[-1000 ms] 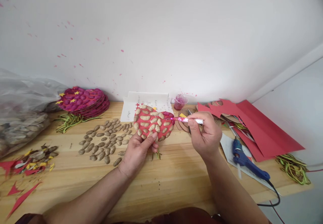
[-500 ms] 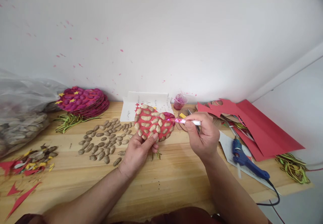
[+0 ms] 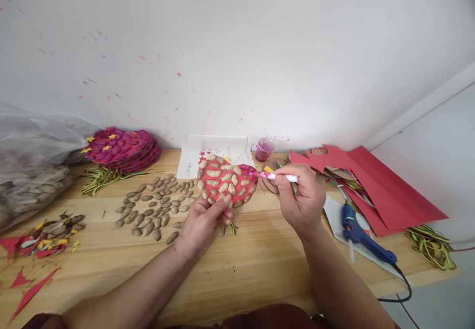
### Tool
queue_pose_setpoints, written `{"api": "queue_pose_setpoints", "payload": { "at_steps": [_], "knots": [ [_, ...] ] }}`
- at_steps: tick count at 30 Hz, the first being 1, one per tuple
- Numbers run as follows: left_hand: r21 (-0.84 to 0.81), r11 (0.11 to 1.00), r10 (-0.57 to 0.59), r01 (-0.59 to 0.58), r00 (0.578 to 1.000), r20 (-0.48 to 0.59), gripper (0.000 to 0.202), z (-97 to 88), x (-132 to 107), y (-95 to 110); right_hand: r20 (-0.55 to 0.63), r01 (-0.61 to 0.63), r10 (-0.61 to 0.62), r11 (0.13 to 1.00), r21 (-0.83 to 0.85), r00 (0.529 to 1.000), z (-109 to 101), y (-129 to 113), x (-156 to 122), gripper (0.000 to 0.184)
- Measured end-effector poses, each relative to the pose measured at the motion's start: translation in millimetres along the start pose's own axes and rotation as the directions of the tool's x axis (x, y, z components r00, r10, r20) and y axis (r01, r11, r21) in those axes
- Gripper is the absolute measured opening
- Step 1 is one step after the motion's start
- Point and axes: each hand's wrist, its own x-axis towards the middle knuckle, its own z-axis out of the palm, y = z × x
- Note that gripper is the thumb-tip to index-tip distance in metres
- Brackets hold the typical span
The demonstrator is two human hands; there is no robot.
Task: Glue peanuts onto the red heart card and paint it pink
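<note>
Between thumb and fingers, my left hand [image 3: 204, 222] grips the lower edge of a red card [image 3: 218, 183] covered with glued-on peanuts. Most of its peanuts are bare tan; a few at the upper right edge are painted magenta. My right hand [image 3: 302, 200] is closed around a white-handled paintbrush [image 3: 284, 176]. The brush's pink-stained tip touches the magenta peanuts at the card's right side. Behind the card stands a clear plastic cup [image 3: 265, 150] with magenta paint inside. Loose peanuts [image 3: 148, 210] lie on the table left of my left hand.
At back left is a stack of magenta peanut cards [image 3: 122, 148] beside a plastic bag of peanuts [image 3: 33, 180]. Red paper [image 3: 393, 190] and a blue glue gun [image 3: 365, 237] with its cord lie on the right. Paper scraps [image 3: 48, 237] cover the left front.
My right hand and the paintbrush have shifted slightly right and up along the magenta peanuts. My left hand and the card stay almost still.
</note>
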Motion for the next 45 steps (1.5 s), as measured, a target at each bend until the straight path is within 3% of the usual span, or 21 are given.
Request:
{"api": "queue_pose_setpoints", "payload": {
  "at_steps": [7, 12, 17, 30, 35, 39, 45],
  "knots": [
    [-0.01, 1.0, -0.01, 0.01, 1.0, 0.006, 0.043, -0.5, 0, 0, 0.002, -0.019, 0.019, 0.999, 0.048, 1.0, -1, 1, 1, 0.007],
    [-0.056, 0.998, -0.027, 0.027, 1.0, -0.001, 0.043, -0.5, 0, 0, -0.014, -0.002, 0.002, 1.0, -0.018, 1.0, 0, 3, 1, 0.006],
    [-0.062, 0.997, -0.043, 0.042, 0.999, -0.002, 0.043, -0.3, 0, 1, 0.005, -0.029, 0.029, 0.998, 0.05, 1.0, 0, 2, 0, 0.008],
    [-0.079, 0.996, -0.029, 0.028, 1.0, -0.011, 0.046, -0.2, 2, 0, 0.016, -0.032, 0.032, 0.999, -0.006, 0.999, 1, 6, -2, 0.004],
    [-0.023, 0.999, -0.037, 0.036, 0.999, -0.025, 0.051, -0.9, 6, -5, -0.079, -0.212, 0.213, 0.977, 0.023, 0.974, -2, 26, 4, 0.013],
    [0.013, 0.999, -0.037, 0.038, 0.999, -0.034, 0.053, -0.1, 7, -8, -0.183, -0.3, 0.285, 0.952, -0.061, 0.941, -3, 54, 32, 0.025],
    [0.035, 0.999, -0.026, 0.027, 0.999, -0.018, 0.052, -1.9, 8, -10, 0.01, -0.386, 0.411, 0.862, -0.329, 0.911, 21, 90, 74, 0.032]
  ]
}}
